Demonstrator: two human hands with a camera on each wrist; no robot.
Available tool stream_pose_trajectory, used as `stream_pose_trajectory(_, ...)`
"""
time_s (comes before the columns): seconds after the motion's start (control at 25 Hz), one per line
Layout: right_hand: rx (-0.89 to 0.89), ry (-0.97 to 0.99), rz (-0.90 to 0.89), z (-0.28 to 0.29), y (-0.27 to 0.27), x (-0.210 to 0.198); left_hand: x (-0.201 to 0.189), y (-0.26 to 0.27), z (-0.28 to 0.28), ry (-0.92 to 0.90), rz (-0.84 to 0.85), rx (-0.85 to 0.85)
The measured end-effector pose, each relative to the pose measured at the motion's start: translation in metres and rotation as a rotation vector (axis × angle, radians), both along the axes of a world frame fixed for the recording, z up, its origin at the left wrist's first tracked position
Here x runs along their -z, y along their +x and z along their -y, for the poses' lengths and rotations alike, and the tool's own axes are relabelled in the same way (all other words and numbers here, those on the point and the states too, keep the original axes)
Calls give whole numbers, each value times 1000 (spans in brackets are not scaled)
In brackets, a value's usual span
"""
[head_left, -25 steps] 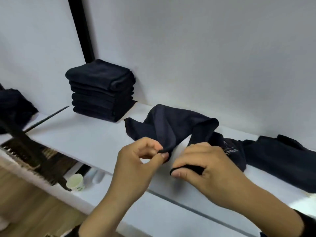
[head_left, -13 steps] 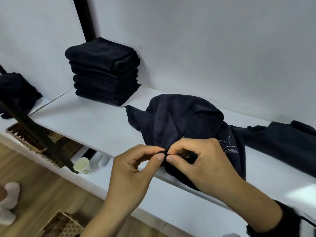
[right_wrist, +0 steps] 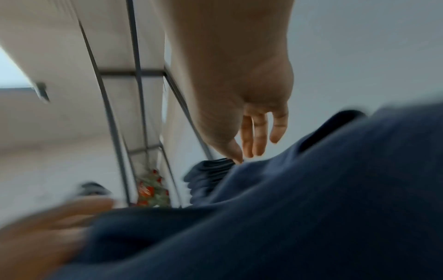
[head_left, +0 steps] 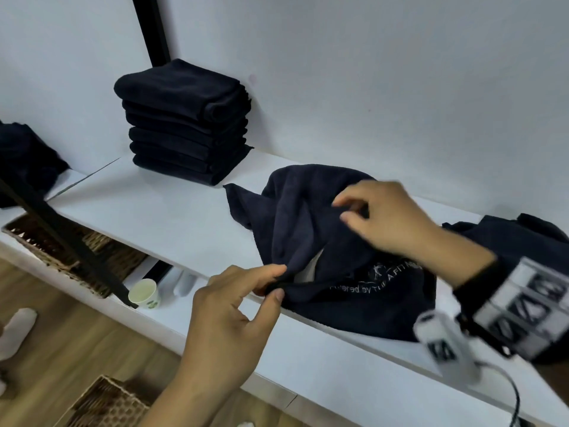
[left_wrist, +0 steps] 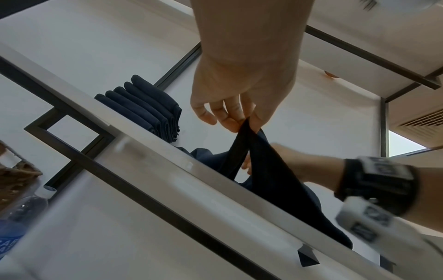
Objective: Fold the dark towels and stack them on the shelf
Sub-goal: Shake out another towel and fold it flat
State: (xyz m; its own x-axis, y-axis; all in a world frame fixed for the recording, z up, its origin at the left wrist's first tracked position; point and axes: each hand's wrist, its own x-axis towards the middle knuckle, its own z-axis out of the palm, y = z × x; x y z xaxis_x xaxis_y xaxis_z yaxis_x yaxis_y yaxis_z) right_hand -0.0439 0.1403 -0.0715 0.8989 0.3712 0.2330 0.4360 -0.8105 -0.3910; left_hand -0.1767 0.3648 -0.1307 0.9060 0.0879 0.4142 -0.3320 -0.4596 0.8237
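A crumpled dark towel (head_left: 308, 229) with white lettering lies on the white shelf (head_left: 160, 217), its front part hanging over the edge. My left hand (head_left: 278, 282) pinches its near hem between thumb and forefinger; the left wrist view shows that left hand (left_wrist: 244, 125) lifting a strip of the towel (left_wrist: 271, 180). My right hand (head_left: 341, 209) hovers over the towel's top fold with fingers loosely spread. In the right wrist view its fingers (right_wrist: 260, 132) are straight and only the thumb tip touches the towel (right_wrist: 311, 208). A stack of folded dark towels (head_left: 184, 124) stands at the back left.
More unfolded dark towels (head_left: 517, 238) lie at the shelf's right end, and a dark pile (head_left: 24, 158) sits far left. A black frame bar (head_left: 61, 235) slants across the lower shelf, where a paper cup (head_left: 143, 293) and a wicker basket (head_left: 40, 241) stand. Another basket (head_left: 104, 405) is on the floor.
My right hand let go of the hem beside the left hand and moved up and right over the towel. The left hand still pinches the hem.
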Motion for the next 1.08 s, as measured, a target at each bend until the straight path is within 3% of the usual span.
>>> stream_pose_trajectory(0.12,124,-511,20,40,60,-7,0,-4,-7,50,61,47)
stream_pose_trajectory(0.24,119,-676,-21,53,76,-7,6,-6,-13,144,90,94)
stream_pose_trajectory(0.52,271,-189,6,49,80,-65,17,-1,-18,319,98,32)
stream_pose_trajectory(0.68,445,126,-5,61,79,-114,-3,6,-27,388,176,-3)
stream_pose_trajectory(0.88,526,271,116,83,79,-195,-89,55,-47,549,305,-46)
stream_pose_trajectory(1.08,576,480,194,112,61,-265,-230,129,-65,397,401,-74)
